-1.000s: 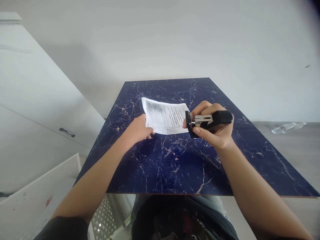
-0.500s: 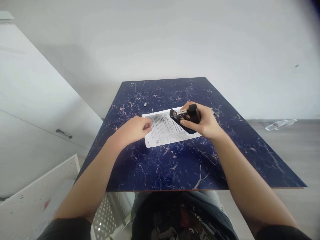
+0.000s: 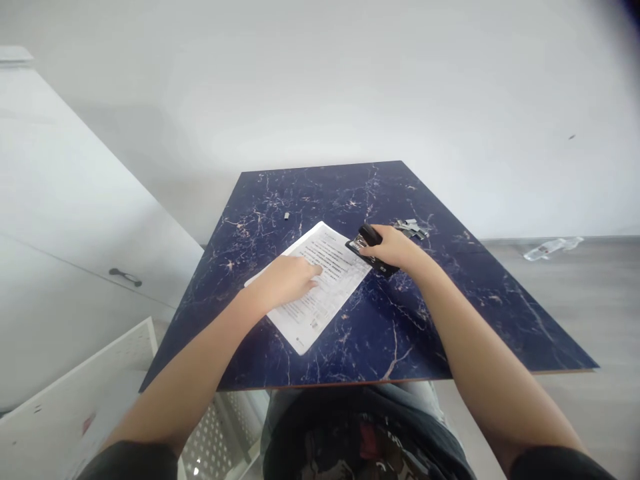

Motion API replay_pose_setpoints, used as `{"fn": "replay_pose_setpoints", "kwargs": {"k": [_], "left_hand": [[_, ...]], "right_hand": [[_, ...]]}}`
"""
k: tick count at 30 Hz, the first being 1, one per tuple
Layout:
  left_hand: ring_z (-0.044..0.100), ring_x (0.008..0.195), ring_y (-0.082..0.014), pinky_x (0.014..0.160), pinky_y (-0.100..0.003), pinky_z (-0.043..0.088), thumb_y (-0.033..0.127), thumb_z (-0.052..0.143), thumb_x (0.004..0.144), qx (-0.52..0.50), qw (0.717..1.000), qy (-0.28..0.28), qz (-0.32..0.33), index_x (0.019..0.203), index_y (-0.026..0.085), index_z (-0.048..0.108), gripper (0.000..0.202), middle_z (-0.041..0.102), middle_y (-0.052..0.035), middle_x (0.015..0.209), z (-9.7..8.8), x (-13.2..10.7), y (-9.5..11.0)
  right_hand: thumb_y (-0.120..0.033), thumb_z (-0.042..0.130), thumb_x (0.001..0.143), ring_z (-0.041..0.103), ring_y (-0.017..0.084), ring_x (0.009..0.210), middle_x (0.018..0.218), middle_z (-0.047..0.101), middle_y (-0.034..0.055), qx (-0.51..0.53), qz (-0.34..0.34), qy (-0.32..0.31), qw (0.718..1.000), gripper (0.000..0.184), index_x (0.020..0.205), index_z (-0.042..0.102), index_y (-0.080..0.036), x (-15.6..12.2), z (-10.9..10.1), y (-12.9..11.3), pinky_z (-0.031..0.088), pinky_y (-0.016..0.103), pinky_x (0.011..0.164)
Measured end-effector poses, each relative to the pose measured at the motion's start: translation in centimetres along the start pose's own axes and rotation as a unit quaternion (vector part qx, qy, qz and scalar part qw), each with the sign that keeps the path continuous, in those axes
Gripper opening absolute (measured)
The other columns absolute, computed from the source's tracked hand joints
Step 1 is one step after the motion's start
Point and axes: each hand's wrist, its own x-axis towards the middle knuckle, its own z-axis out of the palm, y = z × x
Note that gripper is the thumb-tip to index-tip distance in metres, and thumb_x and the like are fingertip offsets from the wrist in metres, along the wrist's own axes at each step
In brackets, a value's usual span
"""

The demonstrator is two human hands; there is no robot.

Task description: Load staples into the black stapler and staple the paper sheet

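My right hand is closed around a black stapler, whose front end lies at the right edge of a printed sheet of paper. The sheet lies at a slant on the table, covered in lines of small print. My left hand rests on the paper's left part, palm down, its fingers stretched toward the right and slightly bent. Just beyond my right hand lie several strips of staples, partly hidden by it.
A dark blue marble-patterned table stands against a white wall. One small metallic piece lies left of centre on it. On the left are a white cabinet and a white perforated bin. Clear plastic packaging lies on the floor at right.
The paper has turned to a slant and come nearer. My left hand has gone from a curled fist at its edge to lying on it. The stapler has lowered to the paper's right edge.
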Motion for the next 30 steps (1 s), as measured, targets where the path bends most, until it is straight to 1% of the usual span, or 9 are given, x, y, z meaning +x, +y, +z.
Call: {"fn": "replay_pose_setpoints", "kwargs": {"k": [2,4,5,6,8,11,13,22,30], "left_hand": [[0.060,0.120,-0.0274,0.099,-0.040,0.045,0.035,0.048,0.099,-0.017,0.998,0.020,0.060,0.138,0.024,0.058,0.042,0.064,-0.0104,0.134,0.2,0.2,-0.1],[0.043,0.140,-0.0267,0.111,-0.040,0.037,0.036,0.054,0.097,-0.033,0.993,0.008,0.117,0.146,0.033,0.049,0.049,0.043,-0.0029,0.157,0.5,0.3,-0.4],[0.036,0.145,-0.0265,0.114,-0.040,0.034,0.038,0.057,0.095,-0.041,0.991,-0.009,0.131,0.149,0.037,0.044,0.055,0.033,0.0010,0.163,0.7,0.3,-0.5],[0.031,0.148,-0.0270,0.115,-0.041,0.032,0.040,0.059,0.093,-0.048,0.990,-0.028,0.131,0.151,0.040,0.040,0.060,0.026,0.0036,0.165,0.8,0.3,-0.6],[0.027,0.149,-0.0304,0.115,-0.044,0.032,0.046,0.063,0.090,-0.053,0.993,-0.055,0.094,0.153,0.042,0.036,0.069,0.021,0.0039,0.167,1.0,0.3,-0.7],[0.024,0.149,-0.0374,0.114,-0.052,0.032,0.058,0.061,0.088,-0.045,0.997,-0.060,0.011,0.155,0.038,0.035,0.074,0.022,-0.0021,0.167,1.2,0.6,-0.5],[0.023,0.148,-0.0396,0.113,-0.055,0.032,0.062,0.057,0.089,-0.039,0.998,-0.046,-0.015,0.156,0.036,0.032,0.076,0.023,-0.0052,0.166,1.5,1.0,-0.4],[0.031,0.140,-0.0437,0.104,-0.058,0.037,0.066,0.051,0.090,-0.017,0.999,0.004,-0.044,0.156,0.033,0.033,0.075,0.028,-0.0119,0.164,2.5,1.6,0.4],[0.031,0.140,-0.0450,0.104,-0.059,0.037,0.066,0.049,0.091,-0.015,0.998,0.000,-0.053,0.157,0.032,0.031,0.076,0.028,-0.0128,0.163,2.5,1.5,0.8]], "right_hand": [[-0.033,0.072,0.069,0.063,0.024,0.078,0.090,0.071,0.0066,-0.014,-0.022,-0.009,1.000,0.027,0.091,0.066,-0.020,0.2,0.4,0.1,0.045,0.033,0.068],[-0.034,0.071,0.069,0.062,0.023,0.077,0.087,0.070,0.0057,-0.015,-0.042,-0.005,0.999,0.026,0.090,0.066,-0.020,0.4,0.8,0.2,0.045,0.033,0.069],[-0.035,0.070,0.069,0.062,0.023,0.077,0.087,0.070,0.0055,-0.009,-0.048,-0.001,0.999,0.027,0.091,0.067,-0.020,0.5,1.0,0.3,0.045,0.033,0.069],[-0.036,0.070,0.069,0.062,0.022,0.077,0.087,0.070,0.0053,-0.001,-0.052,0.004,0.999,0.028,0.092,0.067,-0.020,0.6,1.1,0.3,0.045,0.033,0.069],[-0.036,0.069,0.070,0.062,0.022,0.078,0.087,0.070,0.0051,0.010,-0.060,0.012,0.998,0.029,0.093,0.067,-0.020,0.8,1.3,0.5,0.044,0.033,0.070],[-0.036,0.069,0.070,0.062,0.022,0.078,0.087,0.070,0.0045,0.008,-0.074,0.026,0.997,0.027,0.091,0.066,-0.020,0.9,1.4,0.8,0.044,0.033,0.071],[-0.036,0.069,0.070,0.062,0.022,0.078,0.086,0.070,0.0042,0.007,-0.084,0.033,0.996,0.026,0.091,0.066,-0.020,0.9,1.3,0.9,0.044,0.033,0.071],[-0.035,0.070,0.071,0.063,0.022,0.077,0.088,0.071,0.0047,-0.007,-0.074,0.015,0.997,0.024,0.090,0.065,-0.020,0.4,1.3,0.0,0.044,0.032,0.069],[-0.035,0.070,0.071,0.062,0.022,0.078,0.088,0.071,0.0044,-0.015,-0.081,-0.004,0.997,0.023,0.088,0.064,-0.021,0.5,1.5,-0.2,0.043,0.032,0.068]]}}
